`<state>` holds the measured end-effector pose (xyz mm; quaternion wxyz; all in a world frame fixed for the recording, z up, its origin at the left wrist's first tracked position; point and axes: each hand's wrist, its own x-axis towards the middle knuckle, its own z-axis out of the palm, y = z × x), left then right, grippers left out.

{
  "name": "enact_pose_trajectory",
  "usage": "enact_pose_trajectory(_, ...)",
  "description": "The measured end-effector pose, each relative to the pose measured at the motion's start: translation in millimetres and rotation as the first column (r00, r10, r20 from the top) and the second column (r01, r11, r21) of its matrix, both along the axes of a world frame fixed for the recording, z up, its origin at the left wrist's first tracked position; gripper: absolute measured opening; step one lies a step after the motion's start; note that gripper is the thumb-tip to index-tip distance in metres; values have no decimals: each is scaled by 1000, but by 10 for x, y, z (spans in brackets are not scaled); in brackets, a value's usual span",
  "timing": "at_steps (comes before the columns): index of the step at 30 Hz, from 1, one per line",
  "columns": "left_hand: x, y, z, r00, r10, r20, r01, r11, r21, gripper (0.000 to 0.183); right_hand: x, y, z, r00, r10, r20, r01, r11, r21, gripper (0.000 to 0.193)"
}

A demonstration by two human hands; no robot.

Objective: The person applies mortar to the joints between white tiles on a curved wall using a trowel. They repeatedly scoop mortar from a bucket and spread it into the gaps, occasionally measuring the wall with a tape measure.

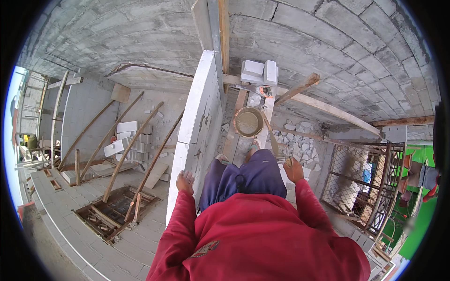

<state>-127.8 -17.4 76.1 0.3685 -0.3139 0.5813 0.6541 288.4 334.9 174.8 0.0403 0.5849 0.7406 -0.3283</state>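
Observation:
My left hand [185, 182] is at the top edge of a white block wall [188, 122], fingers stretched out and holding nothing. On the right, my right hand [294, 170] is closed round the end of a mortar-smeared tool that looks like a trowel [273, 144]. Its narrow part points forward, beside a round bucket [249, 122] of grey-brown wet mortar. The bucket stands just ahead of my feet on planks. How the tool joins its handle is hard to make out at this size.
White blocks [253, 69] and an orange-handled saw [266, 91] lie beyond the bucket. Broken block pieces [300, 145] cover the floor at right. Timber props [157, 161] slant left of the wall, near a floor opening [117, 210]. A wire-mesh panel [349, 173] stands far right.

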Motion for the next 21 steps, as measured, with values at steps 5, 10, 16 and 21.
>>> enact_pose_trajectory(5,203,19,-12,610,-784,-119,710,607,-357,41,-224,-126,-272,953,-267,-143,251,960,-121,50)
enact_pose_trajectory(10,138,780,-101,200,-980,23,871,167,-462,33,-126,-240,-233,961,-274,-32,260,940,-221,53)
enact_pose_trajectory(16,-26,2443,-21,45,-996,-78,890,75,-450,34,499,-310,-238,868,-475,144,496,831,-250,58)
enact_pose_trajectory(21,-70,3301,306,-63,-977,-202,885,39,-463,35,1101,-504,-183,665,-733,145,747,650,-139,58)
